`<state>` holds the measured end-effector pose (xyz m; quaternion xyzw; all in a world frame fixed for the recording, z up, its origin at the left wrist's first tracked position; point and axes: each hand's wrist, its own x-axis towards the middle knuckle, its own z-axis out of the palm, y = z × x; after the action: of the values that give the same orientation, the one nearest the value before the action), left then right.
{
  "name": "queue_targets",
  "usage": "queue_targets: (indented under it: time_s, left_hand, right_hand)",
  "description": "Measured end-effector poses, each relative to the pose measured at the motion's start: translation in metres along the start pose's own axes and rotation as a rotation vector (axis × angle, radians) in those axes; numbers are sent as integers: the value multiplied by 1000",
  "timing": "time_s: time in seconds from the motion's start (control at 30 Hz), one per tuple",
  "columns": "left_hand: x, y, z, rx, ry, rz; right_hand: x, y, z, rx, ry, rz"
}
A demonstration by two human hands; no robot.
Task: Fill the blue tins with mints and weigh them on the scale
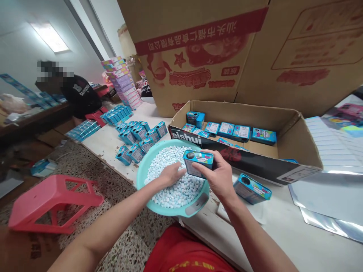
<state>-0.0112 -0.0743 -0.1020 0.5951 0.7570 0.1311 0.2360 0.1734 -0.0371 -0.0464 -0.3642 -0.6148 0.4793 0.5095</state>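
A small blue candy box with a dark round opening in its top is gripped by my right hand, thumb along its near side. It is above the right part of a turquoise basin. Small pale blue and white candies fill much of the basin. My left hand is down at the candies, just left of the box, its fingers curled; what they hold is hidden. Another blue box with a round opening stands on the table to the right of my right forearm.
Behind the basin is a long cardboard carton holding several blue boxes. More blue boxes stand in groups at the left, near stacked pink and purple boxes. Shiny sheets lie right. A red stool and a seated person are left.
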Motion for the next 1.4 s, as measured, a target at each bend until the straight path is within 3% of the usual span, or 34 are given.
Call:
queue_targets:
  time_s: [0.13,0.33,0.43,0.53,0.7,0.83,1.1,1.4]
  left_hand:
    - [-15,-6,-5,-443,146,-24]
    - [-20,1,-25,-1273,129,-380]
    - [-24,14,-46,-1520,118,-371]
    - [-25,33,-65,-1707,162,-238]
    - [-20,60,-74,-1746,375,-133]
    - [-16,63,-67,-1711,499,-131]
    - [-17,62,-59,-1614,572,-46]
    - [-17,65,-55,-1558,538,-24]
  right_hand:
    - [-2,5,2,-71,-11,-7]
    - [-8,9,5,-124,-51,-44]
    - [-10,10,9,-145,-76,-66]
    - [-12,11,17,-172,-111,-104]
    - [-17,11,33,-219,-186,-145]
    - [-18,11,38,-239,-205,-133]
    - [-16,8,38,-245,-218,-132]
    - [-15,7,35,-264,-212,-97]
